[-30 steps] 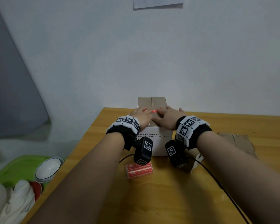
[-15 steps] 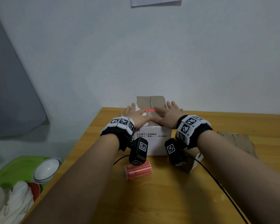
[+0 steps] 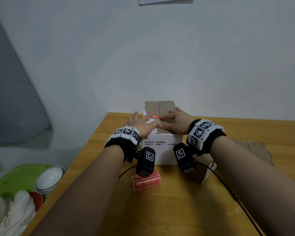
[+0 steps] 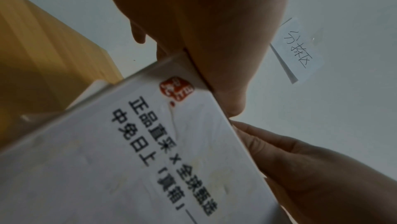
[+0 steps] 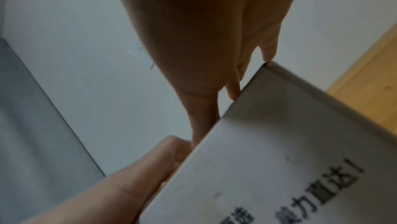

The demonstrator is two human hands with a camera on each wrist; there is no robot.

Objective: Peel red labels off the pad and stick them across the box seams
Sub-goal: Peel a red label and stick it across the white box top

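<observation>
A white cardboard box with black printed text stands on the wooden table, its brown top flaps closed. A red label lies across the top seam. My left hand lies flat on the left flap, fingers straight, touching the label's left end. My right hand lies flat on the right flap, its fingers pressing the label's right end. The pad of red labels lies on the table in front of the box. In the wrist views, the left hand and right hand rest on the box's top edge.
A flattened piece of brown cardboard lies on the table to the right. Left of the table, a green tray holds a white bowl and white cloth. A black cable runs across the table. A wall stands right behind the box.
Both hands have shifted slightly on the box top, spreading flatter over the flaps, while their fingertips stay at the red label.
</observation>
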